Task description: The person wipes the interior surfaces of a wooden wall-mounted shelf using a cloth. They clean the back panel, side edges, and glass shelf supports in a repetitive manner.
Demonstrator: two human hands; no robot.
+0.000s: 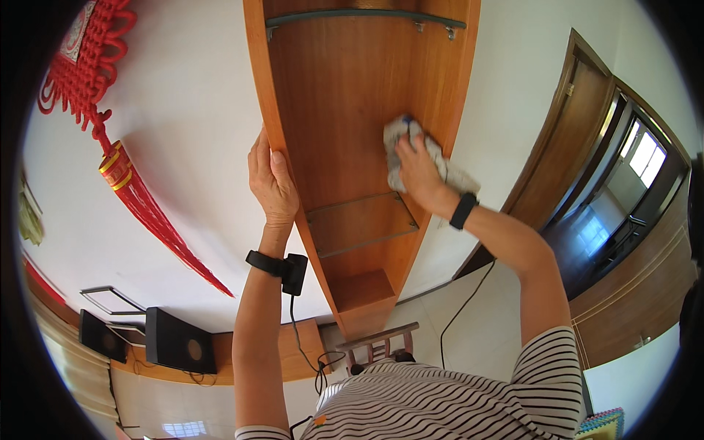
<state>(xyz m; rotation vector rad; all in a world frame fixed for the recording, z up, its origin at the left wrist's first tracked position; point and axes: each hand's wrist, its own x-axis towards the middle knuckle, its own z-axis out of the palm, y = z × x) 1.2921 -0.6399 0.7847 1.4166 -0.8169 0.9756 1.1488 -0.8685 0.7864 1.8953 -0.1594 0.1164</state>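
A tall wooden shelf cabinet stands against the white wall before me. My left hand rests along the outer side of its left edge, holding nothing, the thumb on the wood. My right hand presses a grey-and-white cloth inside the cabinet, near its right side; the cloth is slightly blurred and one end hangs out past the edge. Below the hands sits a glass shelf. Near the top, another glass shelf rests on metal brackets. I wear black bands on both wrists, the left one with a small box and cable.
A red knotted hanging with a tassel is on the left wall. Black speakers stand on a low wooden ledge. A wooden stool is at the cabinet's foot. Cables trail nearby; a wooden door is at right.
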